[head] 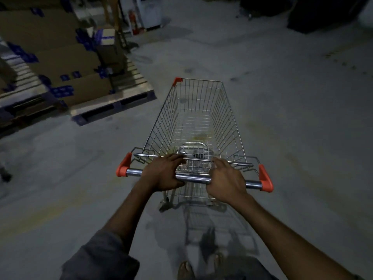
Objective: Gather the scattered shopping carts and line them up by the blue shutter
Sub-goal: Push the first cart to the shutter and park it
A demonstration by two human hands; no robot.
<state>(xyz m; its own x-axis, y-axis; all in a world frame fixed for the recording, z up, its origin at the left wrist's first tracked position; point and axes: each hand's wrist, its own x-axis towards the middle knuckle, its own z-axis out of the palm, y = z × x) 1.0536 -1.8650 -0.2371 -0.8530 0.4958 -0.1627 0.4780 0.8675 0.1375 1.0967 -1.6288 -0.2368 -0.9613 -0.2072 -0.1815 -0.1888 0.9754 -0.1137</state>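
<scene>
A wire shopping cart (198, 110) with orange corner caps stands straight ahead of me on the grey concrete floor, its basket empty. Its chrome handle bar (193, 178) runs across the middle of the view. My left hand (163, 173) grips the bar left of centre, fingers curled over the top. My right hand (226, 178) grips the bar right of centre in the same way. No blue shutter shows in this view.
Wooden pallets (113, 102) stacked with cardboard boxes (60, 57) stand to the front left, close to the cart's left side. A white unit (149, 11) and a red extinguisher (133, 21) stand at the back. Dark shapes (323, 13) fill the far right. My feet (185, 269) show below.
</scene>
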